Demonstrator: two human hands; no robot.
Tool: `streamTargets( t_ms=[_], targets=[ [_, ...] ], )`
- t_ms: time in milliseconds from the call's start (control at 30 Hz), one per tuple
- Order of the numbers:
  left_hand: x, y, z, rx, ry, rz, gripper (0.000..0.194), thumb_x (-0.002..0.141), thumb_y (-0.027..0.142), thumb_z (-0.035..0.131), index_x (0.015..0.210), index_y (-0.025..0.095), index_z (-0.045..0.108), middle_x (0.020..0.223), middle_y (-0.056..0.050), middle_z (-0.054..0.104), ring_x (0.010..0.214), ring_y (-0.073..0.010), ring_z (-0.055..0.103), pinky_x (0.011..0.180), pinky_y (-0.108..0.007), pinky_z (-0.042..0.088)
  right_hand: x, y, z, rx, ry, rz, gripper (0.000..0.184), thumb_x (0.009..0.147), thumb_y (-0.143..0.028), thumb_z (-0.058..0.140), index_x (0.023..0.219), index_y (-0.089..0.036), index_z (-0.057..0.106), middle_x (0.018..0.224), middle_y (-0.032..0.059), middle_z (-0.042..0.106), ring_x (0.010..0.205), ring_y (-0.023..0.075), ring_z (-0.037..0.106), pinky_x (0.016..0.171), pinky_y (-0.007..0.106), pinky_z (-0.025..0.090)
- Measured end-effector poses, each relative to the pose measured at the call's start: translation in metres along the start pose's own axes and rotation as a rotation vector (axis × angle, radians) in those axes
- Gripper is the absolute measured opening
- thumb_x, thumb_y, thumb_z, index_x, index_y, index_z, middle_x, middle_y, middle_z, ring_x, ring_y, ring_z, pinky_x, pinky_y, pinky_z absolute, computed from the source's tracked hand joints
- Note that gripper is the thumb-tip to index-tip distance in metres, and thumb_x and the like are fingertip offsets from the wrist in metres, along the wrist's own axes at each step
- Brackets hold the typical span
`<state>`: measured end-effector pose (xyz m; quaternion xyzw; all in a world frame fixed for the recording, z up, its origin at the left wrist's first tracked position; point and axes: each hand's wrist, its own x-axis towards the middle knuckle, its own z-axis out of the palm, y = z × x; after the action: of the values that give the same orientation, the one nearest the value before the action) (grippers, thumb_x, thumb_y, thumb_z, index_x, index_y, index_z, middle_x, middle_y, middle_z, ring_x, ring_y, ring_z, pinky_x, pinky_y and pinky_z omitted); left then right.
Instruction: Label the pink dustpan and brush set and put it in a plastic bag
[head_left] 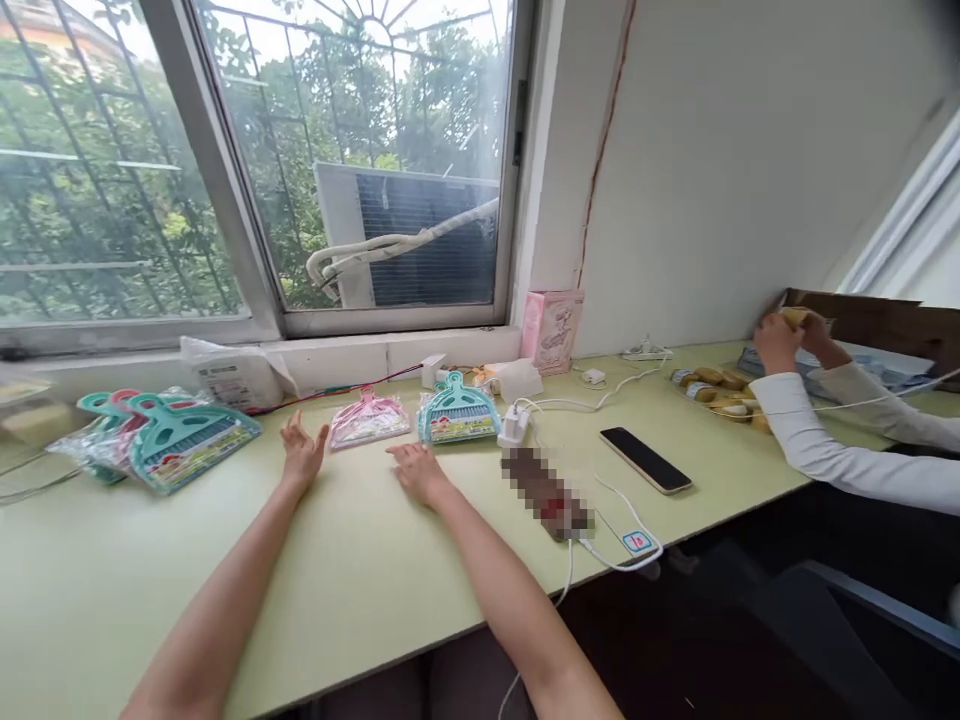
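Note:
My left hand (304,452) is just above the table with its fingers apart and nothing in it. To its right lies a pink mini dustpan-and-brush set (369,420) in clear wrapping. My right hand (420,472) is low over the table, fingers stretched out and holding nothing. Just beyond it sits a teal dustpan-and-brush set (459,412) with a printed card. On the left, several more wrapped sets overlap in a pile, with a teal one (191,440) in front.
A black phone (645,460), a blurred-out device (547,492) on a cable and a white charger (514,428) lie to the right. A pink box (551,330) stands by the wall. At the far right, a co-worker's hands (780,340) hold a yellowish item near a cardboard box (862,325).

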<state>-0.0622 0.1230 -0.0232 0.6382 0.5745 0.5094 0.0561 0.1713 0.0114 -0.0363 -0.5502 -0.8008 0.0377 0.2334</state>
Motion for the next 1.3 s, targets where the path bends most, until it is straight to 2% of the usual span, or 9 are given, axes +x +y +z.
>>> streamTargets(
  t_ms=[100,300,433,600,733,833,967,1100,1300],
  targets=[
    [-0.02,-0.006,-0.029,0.193,0.186,0.037,0.064,0.086,0.036,0.049,0.142,0.008,0.033,0.153,-0.025,0.024,0.146,-0.0311,0.02,0.117,-0.051,0.019,-0.006,0.001,-0.002,0.025,-0.048,0.003,0.037,0.098,-0.02,0.037,0.132,-0.019,0.052,0.13,0.0092,0.059,0.121,0.0208,0.05,0.103,0.038,0.038],
    [-0.023,-0.039,-0.072,0.55,0.154,-0.267,0.059,0.08,0.022,0.052,0.137,0.008,0.045,0.156,-0.026,0.022,0.149,-0.0359,0.002,0.112,-0.065,-0.008,-0.011,0.007,0.0,0.028,-0.038,-0.012,0.036,0.093,-0.01,0.04,0.121,-0.021,0.06,0.132,0.0073,0.058,0.121,0.0217,0.05,0.103,0.037,0.035],
    [-0.015,-0.061,-0.071,0.596,-0.153,-0.487,0.064,0.08,0.034,0.054,0.134,0.0,0.049,0.153,-0.032,0.024,0.145,-0.0434,0.012,0.109,-0.069,-0.01,-0.013,0.007,0.001,0.039,-0.04,-0.009,0.035,0.093,-0.012,0.04,0.12,-0.023,0.06,0.132,0.0065,0.058,0.12,0.0222,0.05,0.102,0.038,0.036],
    [-0.011,-0.064,-0.062,0.705,-0.082,-0.321,0.065,0.084,0.03,0.046,0.141,0.0,0.041,0.157,-0.027,0.016,0.148,-0.0374,-0.003,0.11,-0.066,-0.012,-0.015,0.005,-0.001,0.061,-0.053,0.016,0.035,0.094,-0.015,0.038,0.121,-0.023,0.06,0.134,0.0065,0.057,0.122,0.0237,0.049,0.101,0.039,0.036],
    [0.0,-0.078,-0.081,0.665,-0.188,-0.314,0.047,0.088,0.026,0.043,0.129,0.009,0.055,0.156,-0.023,0.025,0.148,-0.0361,0.009,0.111,-0.068,-0.005,-0.014,0.004,-0.002,0.044,-0.06,0.017,0.035,0.094,-0.015,0.039,0.121,-0.024,0.06,0.134,0.0062,0.057,0.123,0.0226,0.049,0.101,0.039,0.036],
    [0.007,-0.098,-0.106,0.592,0.101,-0.304,0.048,0.089,0.028,0.048,0.134,0.012,0.047,0.153,-0.022,0.031,0.146,-0.0354,0.017,0.112,-0.066,0.014,-0.012,0.003,-0.003,0.036,-0.062,0.016,0.035,0.094,-0.016,0.04,0.121,-0.025,0.059,0.134,0.0057,0.057,0.123,0.0216,0.049,0.101,0.038,0.036],
    [0.007,-0.112,-0.128,0.453,0.404,-0.522,0.044,0.085,0.025,0.059,0.125,0.011,0.047,0.135,-0.021,0.048,0.127,-0.0303,0.048,0.104,-0.046,0.041,-0.01,0.003,-0.003,0.025,-0.061,0.01,0.035,0.094,-0.016,0.04,0.122,-0.024,0.059,0.134,0.0058,0.057,0.123,0.0224,0.048,0.102,0.039,0.035],
    [0.005,-0.111,-0.13,0.354,0.389,-0.692,0.055,0.077,0.022,0.07,0.124,0.008,0.044,0.132,-0.024,0.052,0.118,-0.0282,0.057,0.1,-0.038,0.045,-0.011,0.004,-0.003,0.041,-0.059,0.015,0.035,0.094,-0.017,0.039,0.122,-0.024,0.059,0.135,0.0061,0.056,0.123,0.0234,0.048,0.103,0.04,0.035],
    [0.01,-0.114,-0.133,0.269,0.139,-0.628,0.026,0.083,0.025,0.06,0.102,0.009,0.056,0.117,-0.028,0.062,0.121,-0.0422,0.054,0.103,-0.06,0.037,-0.011,0.004,-0.002,0.05,-0.064,0.012,0.035,0.094,-0.017,0.04,0.123,-0.024,0.059,0.136,0.0065,0.056,0.124,0.0233,0.048,0.103,0.04,0.035]
  ],
)
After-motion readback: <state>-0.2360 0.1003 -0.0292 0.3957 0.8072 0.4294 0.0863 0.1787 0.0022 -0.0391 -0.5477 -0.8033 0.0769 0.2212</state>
